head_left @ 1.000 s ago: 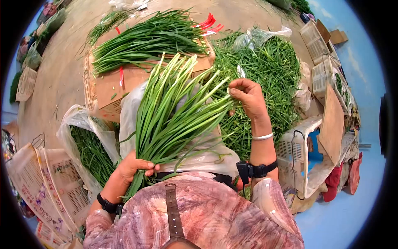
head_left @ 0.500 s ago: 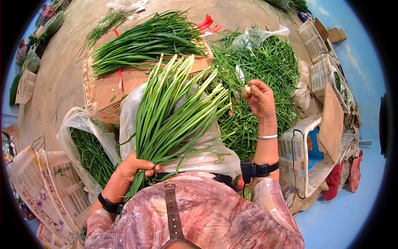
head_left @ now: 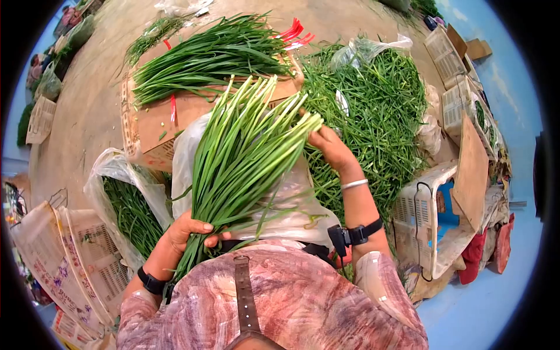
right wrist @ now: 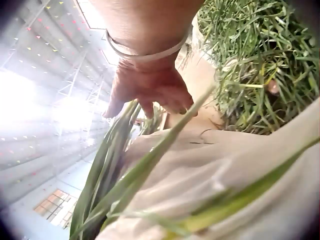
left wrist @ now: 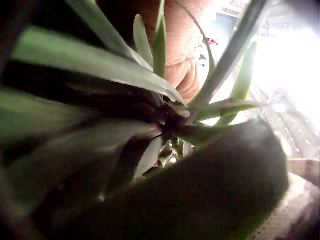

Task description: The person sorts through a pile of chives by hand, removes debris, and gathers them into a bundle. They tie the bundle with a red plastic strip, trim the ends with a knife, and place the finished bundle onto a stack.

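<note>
A fanned bundle of long green leafy stalks point(head_left: 233, 157) lies over the lap, pale ends pointing up and to the right. Near the leafy lower end, the left hand point(head_left: 189, 230) grips it with the thumb across the leaves. At the pale ends on the right side, the right hand point(head_left: 335, 149) touches the stalks, its fingertips partly behind them. In the right wrist view the right hand point(right wrist: 150, 90) has spread, lightly bent fingers around the stalk ends. Leaves point(left wrist: 90, 70) fill most of the left wrist view, and part of a hand point(left wrist: 185, 75) shows behind them.
Tied bundles point(head_left: 210, 55) lie on a cardboard-topped crate point(head_left: 151, 131) ahead. A heap of loose greens point(head_left: 373, 116) spreads at the right, beside an overturned crate point(head_left: 414, 221). At the left stand a plastic bag of greens point(head_left: 137, 210) and white crates point(head_left: 70, 251).
The right hand moved away rightward from the stalks with a small pale piece, then came back left to their pale ends. That piece no longer shows. The left hand keeps its grip.
</note>
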{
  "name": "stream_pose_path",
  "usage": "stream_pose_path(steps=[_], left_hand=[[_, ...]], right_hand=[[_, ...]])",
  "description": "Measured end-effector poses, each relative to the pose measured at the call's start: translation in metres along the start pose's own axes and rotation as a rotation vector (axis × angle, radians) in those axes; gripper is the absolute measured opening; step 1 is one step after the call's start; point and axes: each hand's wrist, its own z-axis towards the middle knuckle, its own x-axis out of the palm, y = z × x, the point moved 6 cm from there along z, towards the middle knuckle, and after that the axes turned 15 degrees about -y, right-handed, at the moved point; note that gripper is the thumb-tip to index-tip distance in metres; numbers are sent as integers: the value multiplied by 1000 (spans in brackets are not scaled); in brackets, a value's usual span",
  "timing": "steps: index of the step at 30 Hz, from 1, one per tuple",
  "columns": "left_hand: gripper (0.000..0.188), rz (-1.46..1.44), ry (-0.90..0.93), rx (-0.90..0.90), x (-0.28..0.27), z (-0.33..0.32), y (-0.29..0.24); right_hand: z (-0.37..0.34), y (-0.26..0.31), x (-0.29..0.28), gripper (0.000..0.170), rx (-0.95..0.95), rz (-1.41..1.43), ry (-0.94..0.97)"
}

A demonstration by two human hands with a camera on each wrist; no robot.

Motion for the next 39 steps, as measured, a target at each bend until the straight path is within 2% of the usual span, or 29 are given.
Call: stream_pose_path(steps=[1, 4, 5, 7, 10, 12, 14, 19, 24, 28, 30, 32, 35, 36, 38, 39], left_hand=[[57, 11, -32, 7, 0, -1, 1], [58, -31, 26, 4, -1, 0, 4], [58, -34, 27, 9, -2, 0, 4], [56, -38, 49, 32, -3, -1, 4], [55, -14, -30, 34, -7, 0, 7], [55, -14, -14, 17, -6, 1, 6], [55, -11, 1, 5, -4, 1, 5], [56, 9, -58, 47, -3, 4, 5], [56, 38, -70, 26, -4, 2, 5], [54, 65, -40, 34, 0, 2, 3], [54, 78, -41, 40, 1, 3, 2], [55, 89, -45, 43, 1, 3, 2], [53, 92, -43, 49, 1, 3, 2], [53, 94, -46, 51, 1, 3, 2], [52, 96, -49, 51, -1, 3, 2], [52, 99, -45, 53, -2, 3, 3]], right_hand=[[6, 14, 5, 66, -23, 125, -104], [18, 39, 17, 46, -90, 42, -111], [22, 36, 17, 46, -93, 40, -107], [31, 15, 8, 27, 117, 356, -265], [25, 6, 5, 24, 169, 511, -273], [22, 2, 0, 21, 193, 546, -234], [20, -3, 1, 18, 352, 663, -186], [27, 1, 2, 16, 378, 626, -207], [22, 10, -20, 20, 382, 213, -57], [24, 21, -28, 19, 307, 65, 69], [23, 38, -24, 17, 188, -287, 178], [26, 42, -17, 16, 129, -322, 219], [29, 54, -7, 22, 12, -561, 174], [30, 53, -4, 22, 11, -559, 176], [29, 63, 6, 21, -289, -809, 175], [26, 66, 7, 20, -327, -903, 131]])
